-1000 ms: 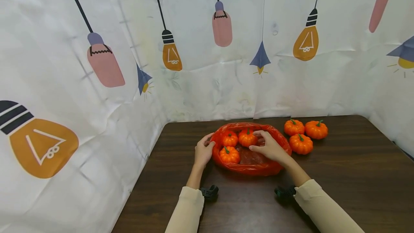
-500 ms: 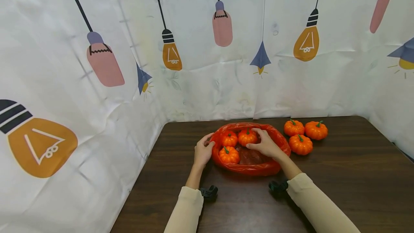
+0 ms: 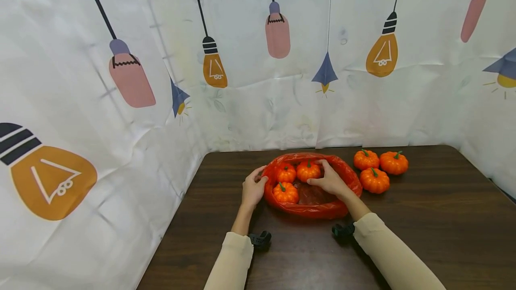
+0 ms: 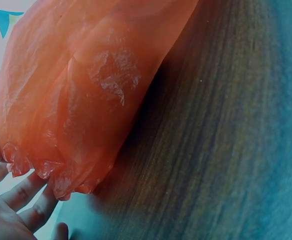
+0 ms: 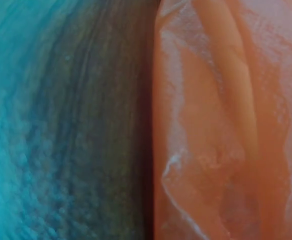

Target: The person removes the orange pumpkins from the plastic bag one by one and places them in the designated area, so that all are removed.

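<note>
A red plastic bag lies with its mouth spread wide on the table, rim rolled outward. Inside are three small orange pumpkins with green stems: a front-left pumpkin, a back-left pumpkin and a back-middle pumpkin. My left hand holds the bag's left rim between thumb and fingers; in the left wrist view its fingers reach the crumpled edge. Reaching over the right rim, my right hand has thumb and fingers curled round the right side of the back-middle pumpkin. Only bag and table show in the right wrist view.
To the right of the bag, three more pumpkins stand close together: one at the back left, one at the right, one in front. The dark wooden table meets a white printed curtain behind.
My right hand and forearm have shifted slightly left, bringing thumb and fingers closer around the back-middle pumpkin. The left hand stays at the bag's rim.
</note>
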Demonstrator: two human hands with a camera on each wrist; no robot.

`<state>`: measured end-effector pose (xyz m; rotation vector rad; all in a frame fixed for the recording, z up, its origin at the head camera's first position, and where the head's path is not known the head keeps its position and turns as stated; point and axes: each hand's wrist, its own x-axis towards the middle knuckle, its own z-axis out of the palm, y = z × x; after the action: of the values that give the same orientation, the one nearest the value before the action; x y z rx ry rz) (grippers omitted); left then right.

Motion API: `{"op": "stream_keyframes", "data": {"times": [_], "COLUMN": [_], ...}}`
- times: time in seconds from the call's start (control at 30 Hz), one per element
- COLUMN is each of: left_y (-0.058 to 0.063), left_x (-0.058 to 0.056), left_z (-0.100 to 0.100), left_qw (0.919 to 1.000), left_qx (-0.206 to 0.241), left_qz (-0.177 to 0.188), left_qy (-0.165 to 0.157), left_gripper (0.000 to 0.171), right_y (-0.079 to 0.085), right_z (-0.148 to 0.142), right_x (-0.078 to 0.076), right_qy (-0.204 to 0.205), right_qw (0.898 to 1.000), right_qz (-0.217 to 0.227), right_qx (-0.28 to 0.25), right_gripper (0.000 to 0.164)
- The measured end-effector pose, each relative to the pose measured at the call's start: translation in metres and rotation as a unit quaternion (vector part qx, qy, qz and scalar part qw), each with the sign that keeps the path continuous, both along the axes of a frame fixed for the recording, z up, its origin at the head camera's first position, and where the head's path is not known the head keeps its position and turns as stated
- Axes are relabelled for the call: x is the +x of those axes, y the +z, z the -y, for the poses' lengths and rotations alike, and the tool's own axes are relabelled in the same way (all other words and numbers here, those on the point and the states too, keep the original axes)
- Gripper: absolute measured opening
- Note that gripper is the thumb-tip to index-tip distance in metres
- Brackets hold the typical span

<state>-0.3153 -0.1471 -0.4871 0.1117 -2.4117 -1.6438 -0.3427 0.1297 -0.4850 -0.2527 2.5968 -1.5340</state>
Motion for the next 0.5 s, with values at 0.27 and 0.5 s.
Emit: {"op": "stream_keyframes", "data": {"times": [0.27,0.5], "left_y": [-0.0006,0.0001], "left_x": [0.0002,0.001], "left_z": [-0.0005,-0.0012], "left_qw": [1.0,0.9999], "left_qx": [-0.006,-0.009], "left_qz": [-0.002,-0.002], "left_qy": [0.003,0.005], "left_gripper": [0.036,0.036], "right_y": [0.0008,0.0028], "right_z": [0.0027,0.0005], "right_x": [0.0028,0.008], "right_qy": [-0.014,-0.019], "right_qw": [1.0,0.999], "right_qz": [-0.014,-0.028], "right_qx": [0.014,0.002], "right_gripper": [0.069,0.068]}}
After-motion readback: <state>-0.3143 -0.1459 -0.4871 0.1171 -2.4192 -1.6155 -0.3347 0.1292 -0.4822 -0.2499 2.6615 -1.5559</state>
